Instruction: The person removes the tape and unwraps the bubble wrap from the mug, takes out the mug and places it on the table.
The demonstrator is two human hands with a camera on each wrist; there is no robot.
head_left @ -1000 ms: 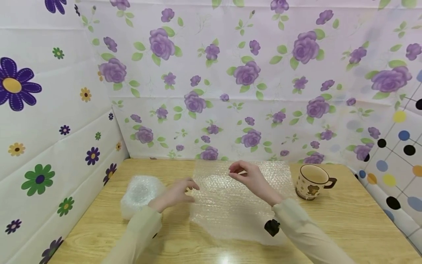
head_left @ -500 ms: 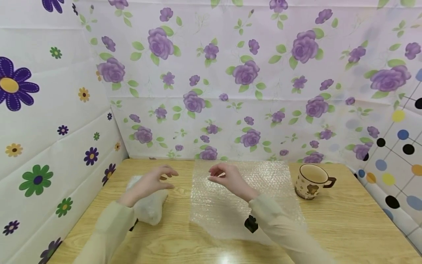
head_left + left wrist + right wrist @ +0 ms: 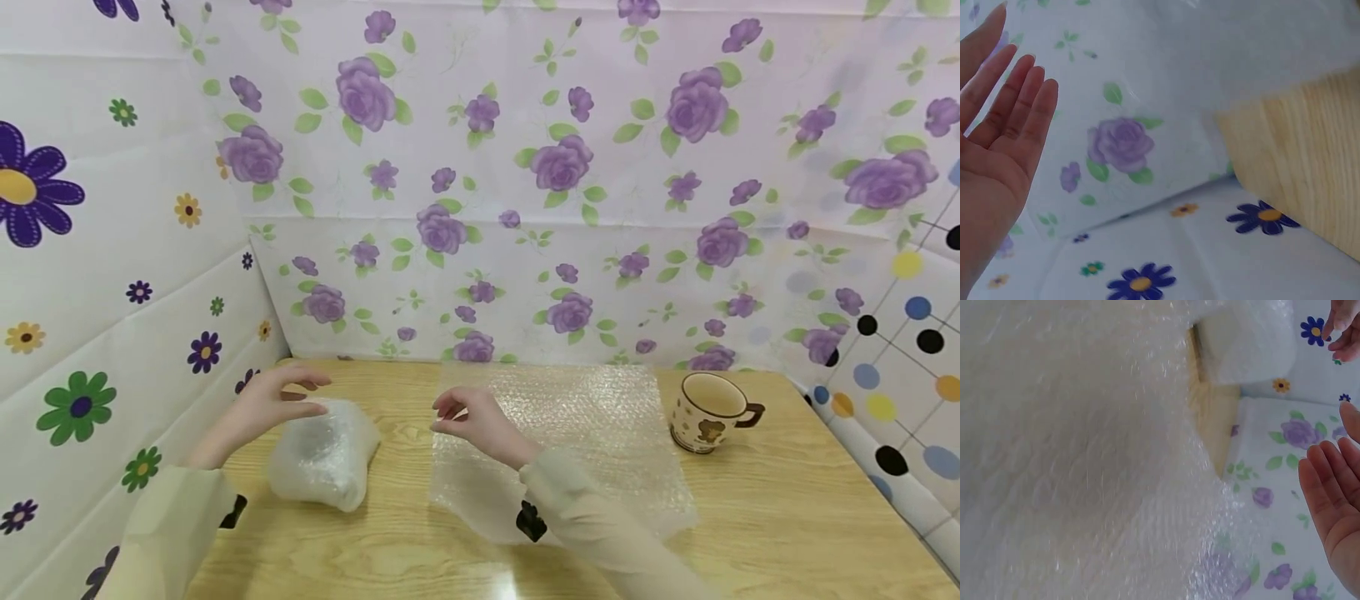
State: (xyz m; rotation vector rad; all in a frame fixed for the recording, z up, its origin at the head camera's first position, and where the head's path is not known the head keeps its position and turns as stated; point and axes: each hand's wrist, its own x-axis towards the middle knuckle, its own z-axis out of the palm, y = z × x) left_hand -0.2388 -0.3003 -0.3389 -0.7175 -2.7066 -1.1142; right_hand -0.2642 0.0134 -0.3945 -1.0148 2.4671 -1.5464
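My left hand, fingers loosely bent, hovers at the back left side of a bundle wrapped in bubble wrap and holds nothing. What the bundle contains is hidden by the wrap. Over the left edge of a flat bubble wrap sheet hovers my right hand, empty, its thumb and fingers apart. The right wrist view shows that hand with extended fingers beside the sheet. In the left wrist view the left palm faces the camera with nothing in it.
A cream mug with a brown handle and a bear picture stands upright at the sheet's right. All this is on a wooden table. Flowered cloth closes off the back, with patterned cloth at both sides.
Both hands have moved left, the left one passing over the bundle to its far left side, the right one across the sheet to its left edge. The bundle, sheet and mug stay in place.
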